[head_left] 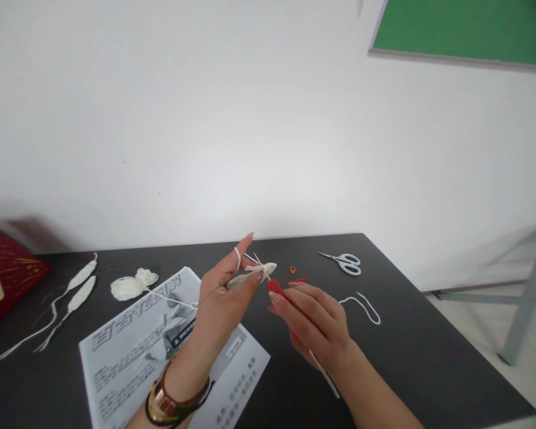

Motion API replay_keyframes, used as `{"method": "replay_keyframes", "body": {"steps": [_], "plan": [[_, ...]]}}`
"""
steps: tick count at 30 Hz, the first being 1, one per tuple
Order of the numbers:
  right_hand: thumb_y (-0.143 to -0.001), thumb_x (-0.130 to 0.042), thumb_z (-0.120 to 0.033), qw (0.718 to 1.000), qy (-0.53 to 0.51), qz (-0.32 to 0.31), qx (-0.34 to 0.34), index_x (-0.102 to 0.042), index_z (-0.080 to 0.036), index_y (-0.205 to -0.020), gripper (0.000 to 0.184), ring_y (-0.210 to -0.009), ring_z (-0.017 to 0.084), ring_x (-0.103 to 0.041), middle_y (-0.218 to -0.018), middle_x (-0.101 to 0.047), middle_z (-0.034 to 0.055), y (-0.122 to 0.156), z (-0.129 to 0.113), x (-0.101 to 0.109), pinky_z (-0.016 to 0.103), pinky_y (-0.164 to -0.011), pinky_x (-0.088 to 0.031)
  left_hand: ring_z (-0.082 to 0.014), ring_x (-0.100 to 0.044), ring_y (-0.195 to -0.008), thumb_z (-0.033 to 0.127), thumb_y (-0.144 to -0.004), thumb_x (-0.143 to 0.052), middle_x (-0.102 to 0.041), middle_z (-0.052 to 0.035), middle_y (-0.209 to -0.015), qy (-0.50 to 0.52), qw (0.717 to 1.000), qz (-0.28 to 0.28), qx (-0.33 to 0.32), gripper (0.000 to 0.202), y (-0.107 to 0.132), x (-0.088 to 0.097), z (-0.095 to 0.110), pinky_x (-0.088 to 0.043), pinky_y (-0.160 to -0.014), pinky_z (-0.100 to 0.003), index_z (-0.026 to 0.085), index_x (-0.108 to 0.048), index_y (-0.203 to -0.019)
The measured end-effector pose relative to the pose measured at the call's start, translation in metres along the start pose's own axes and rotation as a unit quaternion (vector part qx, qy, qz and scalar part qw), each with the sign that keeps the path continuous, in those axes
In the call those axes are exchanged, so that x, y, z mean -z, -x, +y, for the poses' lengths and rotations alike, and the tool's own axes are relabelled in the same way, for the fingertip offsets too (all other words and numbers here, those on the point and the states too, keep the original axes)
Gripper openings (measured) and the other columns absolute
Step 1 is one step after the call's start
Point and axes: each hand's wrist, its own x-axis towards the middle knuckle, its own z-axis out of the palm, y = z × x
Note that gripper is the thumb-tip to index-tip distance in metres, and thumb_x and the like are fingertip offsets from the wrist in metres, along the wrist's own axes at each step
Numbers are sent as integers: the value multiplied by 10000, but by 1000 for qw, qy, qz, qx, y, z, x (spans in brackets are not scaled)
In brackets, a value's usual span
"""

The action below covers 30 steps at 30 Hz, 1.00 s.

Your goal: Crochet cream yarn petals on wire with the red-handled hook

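Between the thumb and fingers of my left hand [227, 301] is a small white crochet piece [268, 271]. White yarn loops round the raised index finger of that hand, and loose strands stick out near the stitches. My right hand [315, 319] is closed round the red grip of a crochet hook [273, 288], whose tip meets the crochet piece. A thin pale length [325, 375] shows below the right palm. From the left hand the yarn runs back to a small white yarn bundle [128, 288].
Printed sheets [129, 357] lie under my left forearm. Two finished white crochet petals [81, 293] with tails rest at left, near a red box [4, 268]. Scissors [346, 262], an orange stitch marker [293, 270], a red needle [297, 279] and a yarn scrap [368, 310] lie rightward on the black table.
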Motion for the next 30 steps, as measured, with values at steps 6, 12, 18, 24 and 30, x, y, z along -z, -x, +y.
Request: {"method": "replay_keyframes", "body": {"steps": [6,12,18,24,30], "plan": [[-791,-614,-113,999,-27,13,-10,-575,-159,-1159,373,-707,186,-634,-774,-701,71,-3,0,2,309,-602,-561,-96,-514,-662,235,-725,-692,-569,42,-726,-35,999,-15,-24,560,-2,4,-3,-423,-639,-226,271,-538,-1262],[-764,-603,-57,990,-124,21,-68,-569,-166,-1126,379,-689,170,-594,-796,-672,72,-2,2,7,309,-590,-525,-77,-462,-603,255,-727,-692,-537,49,-703,-41,998,-42,6,590,-7,7,-1,-371,-565,-210,265,-509,-1288],[-771,-557,-51,975,-178,24,-128,-585,-201,-1011,285,-621,163,-555,-738,-635,51,-12,5,18,306,-548,-476,-94,-484,-593,257,-682,-722,-563,42,-679,-58,995,-71,36,573,-11,8,0,-372,-570,-233,225,-567,-1233],[-781,-557,-62,942,-253,28,-218,-618,-199,-909,197,-642,156,-552,-726,-617,34,-11,11,28,295,-572,-441,-208,-550,-1031,203,-680,-718,-674,-29,-795,-85,985,-140,51,48,-12,12,2,-395,-777,-261,172,-682,-670],[-819,-579,-164,881,-350,52,-314,-644,-194,-812,72,-639,150,-528,-690,-575,20,-5,17,32,298,-585,-413,-155,-589,-767,205,-665,-741,-635,-7,-771,-60,971,-202,116,295,-10,18,1,-410,-664,-255,205,-708,-959]]}}
